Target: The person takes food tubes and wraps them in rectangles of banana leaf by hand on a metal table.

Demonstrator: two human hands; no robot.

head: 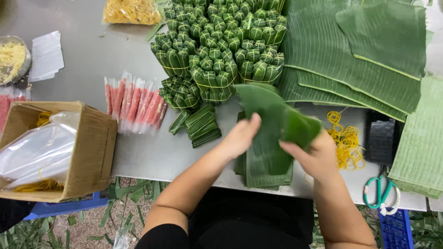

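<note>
My left hand and my right hand both grip a green banana leaf piece, which is being folded above a stack of cut leaf strips at the table's near edge. The right hand pinches the folded right corner; the left thumb presses on the leaf's left side. Just left of my hands lie a few small leaf-wrapped parcels. Behind them is a big heap of tied bundles of wrapped parcels.
Large banana leaves cover the right side. Yellow rubber bands and green-handled scissors lie at the right. Red sticks in clear sleeves, a cardboard box with plastic bags, and a bag of rubber bands are at the left.
</note>
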